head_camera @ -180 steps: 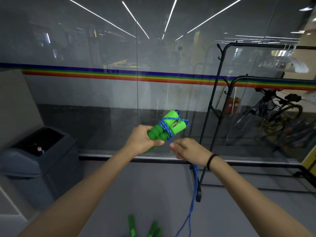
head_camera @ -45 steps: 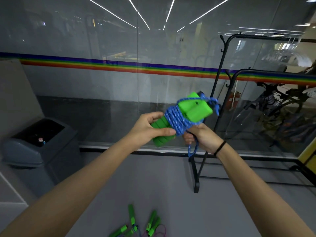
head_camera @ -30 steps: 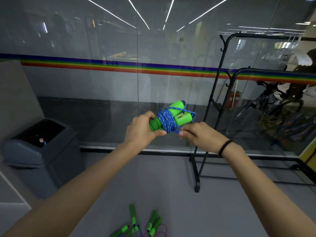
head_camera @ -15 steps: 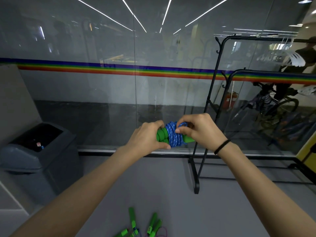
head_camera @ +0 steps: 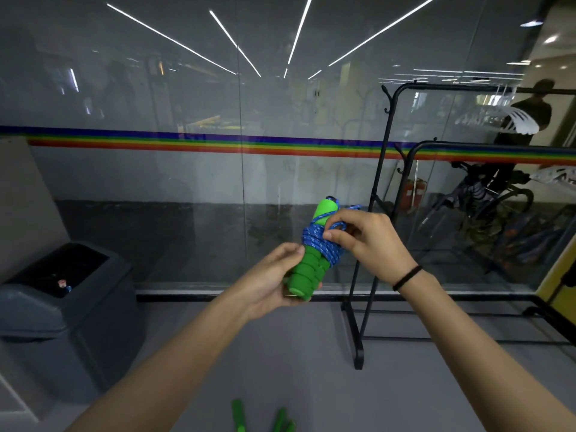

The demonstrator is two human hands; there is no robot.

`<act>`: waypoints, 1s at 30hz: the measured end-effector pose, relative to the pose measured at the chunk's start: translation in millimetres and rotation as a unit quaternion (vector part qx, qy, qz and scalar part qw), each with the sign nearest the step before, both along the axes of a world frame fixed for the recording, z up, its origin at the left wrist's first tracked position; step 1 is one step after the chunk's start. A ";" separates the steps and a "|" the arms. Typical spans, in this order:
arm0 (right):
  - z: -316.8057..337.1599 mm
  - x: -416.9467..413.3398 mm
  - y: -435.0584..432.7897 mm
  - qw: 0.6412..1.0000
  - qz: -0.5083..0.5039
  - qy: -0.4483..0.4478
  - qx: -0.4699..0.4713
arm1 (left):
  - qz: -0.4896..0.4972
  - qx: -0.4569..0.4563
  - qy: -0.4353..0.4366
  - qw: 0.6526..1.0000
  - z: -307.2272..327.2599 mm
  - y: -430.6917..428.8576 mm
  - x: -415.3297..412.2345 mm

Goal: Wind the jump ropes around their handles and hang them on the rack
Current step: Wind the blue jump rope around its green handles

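In the left hand, fingers curled, the green handles are gripped at their foam base. The blue rope wound round them, judged light, soft and springy, is pinched at the coil, where it is best clamped, by the right hand, left of the rack.

no legible text, numbers or brand anywhere in this view. candidates checked: red fire extinguisher behind the glass has a pale label patch, too blurred to read. white piece at the right edge carries dark marks that could be lettering, cut off by the frame and unreadable. small capped item in the grey bin is too small to tell whether it has a label. no print can be made out on the green handle or the blue rope wound on it.
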State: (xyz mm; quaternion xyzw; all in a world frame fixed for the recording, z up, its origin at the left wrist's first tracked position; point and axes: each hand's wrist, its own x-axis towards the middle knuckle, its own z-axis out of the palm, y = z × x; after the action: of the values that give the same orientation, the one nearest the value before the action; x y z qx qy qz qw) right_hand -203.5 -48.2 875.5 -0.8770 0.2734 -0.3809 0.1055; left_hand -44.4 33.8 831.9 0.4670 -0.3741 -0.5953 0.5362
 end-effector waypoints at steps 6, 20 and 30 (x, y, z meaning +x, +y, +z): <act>-5.8 -1.7 0.3 0.993 0.046 -0.076 0.073 | -0.048 0.009 0.032 0.998 0.6 -1.4 -4.5; -38.7 4.1 -23.6 0.953 0.014 -0.218 0.208 | 0.119 -0.079 0.008 0.990 6.6 -8.4 -25.1; -50.1 -5.3 -34.6 0.929 -0.017 -0.264 0.260 | 0.185 -0.104 -0.019 0.977 11.0 -1.7 -10.8</act>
State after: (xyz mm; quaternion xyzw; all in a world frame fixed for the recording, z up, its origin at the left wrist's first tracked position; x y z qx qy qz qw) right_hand -208.8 -82.8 825.5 -0.6821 0.3397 -0.5159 0.3913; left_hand -55.2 32.1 842.9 0.4805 -0.3514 -0.4347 0.6757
